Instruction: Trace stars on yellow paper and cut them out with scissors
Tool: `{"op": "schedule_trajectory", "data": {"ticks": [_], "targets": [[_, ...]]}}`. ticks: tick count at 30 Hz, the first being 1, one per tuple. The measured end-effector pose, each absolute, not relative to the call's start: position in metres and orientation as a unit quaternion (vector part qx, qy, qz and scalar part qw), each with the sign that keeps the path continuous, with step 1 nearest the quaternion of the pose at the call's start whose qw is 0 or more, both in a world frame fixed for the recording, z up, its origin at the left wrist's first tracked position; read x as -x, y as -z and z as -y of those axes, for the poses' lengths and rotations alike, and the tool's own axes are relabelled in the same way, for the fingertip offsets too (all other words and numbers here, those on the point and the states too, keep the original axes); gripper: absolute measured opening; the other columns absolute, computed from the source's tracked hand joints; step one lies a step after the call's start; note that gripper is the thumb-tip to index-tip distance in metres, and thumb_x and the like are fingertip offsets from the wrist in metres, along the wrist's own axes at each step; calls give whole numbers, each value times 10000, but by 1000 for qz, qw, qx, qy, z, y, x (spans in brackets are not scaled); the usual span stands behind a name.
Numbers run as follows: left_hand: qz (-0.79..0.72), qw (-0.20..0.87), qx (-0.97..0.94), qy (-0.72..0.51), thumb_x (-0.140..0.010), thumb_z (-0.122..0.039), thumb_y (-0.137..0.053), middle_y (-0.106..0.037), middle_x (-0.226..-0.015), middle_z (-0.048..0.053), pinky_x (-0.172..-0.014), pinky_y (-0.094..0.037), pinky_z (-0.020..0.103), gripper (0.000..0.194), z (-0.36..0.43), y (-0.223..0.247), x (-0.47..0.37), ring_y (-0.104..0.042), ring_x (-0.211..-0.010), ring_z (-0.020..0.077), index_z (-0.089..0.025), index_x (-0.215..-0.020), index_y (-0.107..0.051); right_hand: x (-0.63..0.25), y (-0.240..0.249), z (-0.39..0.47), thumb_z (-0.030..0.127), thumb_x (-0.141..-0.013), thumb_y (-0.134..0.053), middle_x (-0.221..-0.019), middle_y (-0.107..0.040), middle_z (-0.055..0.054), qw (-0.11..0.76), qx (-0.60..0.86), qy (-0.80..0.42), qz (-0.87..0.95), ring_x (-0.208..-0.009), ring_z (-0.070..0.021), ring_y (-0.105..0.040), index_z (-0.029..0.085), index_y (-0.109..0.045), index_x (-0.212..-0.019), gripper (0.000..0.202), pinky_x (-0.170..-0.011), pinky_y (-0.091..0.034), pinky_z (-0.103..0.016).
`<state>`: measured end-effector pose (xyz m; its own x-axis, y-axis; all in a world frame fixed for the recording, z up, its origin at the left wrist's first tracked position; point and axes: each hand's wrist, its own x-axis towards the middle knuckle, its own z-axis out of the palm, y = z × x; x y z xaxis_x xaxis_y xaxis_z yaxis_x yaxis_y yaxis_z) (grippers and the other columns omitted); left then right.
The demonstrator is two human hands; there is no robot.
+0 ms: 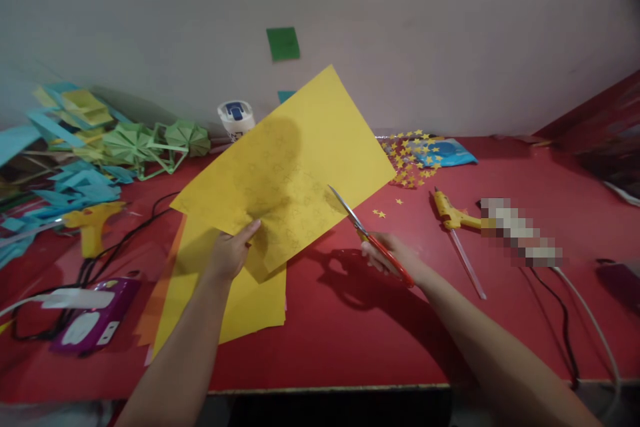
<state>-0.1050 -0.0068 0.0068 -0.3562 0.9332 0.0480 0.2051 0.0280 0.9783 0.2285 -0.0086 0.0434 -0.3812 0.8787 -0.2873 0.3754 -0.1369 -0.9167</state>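
My left hand [233,252] pinches the lower left part of a large yellow paper sheet [320,140], thumb on top and the other fingers hidden beneath. The sheet is raised and tilted above the table, with faint star-like outlines over much of its surface. In my right hand [387,257] is a pair of scissors [370,238] with red handles. Their blades point up and left at the sheet's lower right edge, one tip lying over the paper. Under the raised sheet lie more yellow papers [255,310], with an orange sheet [155,313] showing at their left side.
Several small yellow stars [415,157] lie at the back beside a blue packet [450,152]. One glue gun [453,213] rests at right, another [93,223] at left near a purple power box [95,317] and black cables. Folded paper ornaments [135,143] and a white cup [236,119] stand behind.
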Motion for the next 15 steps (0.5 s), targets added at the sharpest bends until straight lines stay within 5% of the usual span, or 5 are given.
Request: {"op": "schedule_trajectory", "data": {"ticks": [4, 10, 15], "targets": [[-660, 321, -456, -504, -612, -225, -673, -683, -608, 23, -873, -584, 399, 166, 9, -12, 102, -720, -900, 291, -218, -749, -766, -227, -41, 9, 726, -721, -579, -391, -418, 71, 228, 519, -571, 593, -353, -94, -394, 221, -460, -653, 523, -390, -317, -237], [-649, 323, -430, -537, -568, -270, -733, -772, -869, 59, -1034, -497, 430, 145, 9, -24, 87, -683, -1063, 318, -203, -696, -746, -226, -42, 9, 757, -703, -568, -403, -425, 72, 217, 527, -560, 601, -341, -91, -391, 225, -452, -658, 546, -381, -313, -240], [-649, 366, -414, -523, -582, -341, -751, -779, -834, 52, -986, -537, 424, 154, 12, -31, 79, -699, -1029, 324, -215, -670, -746, -226, -44, 12, 803, -672, -572, -483, -428, 68, 213, 509, -555, 622, -419, -85, -405, 225, -414, -662, 599, -446, -328, -243]]}}
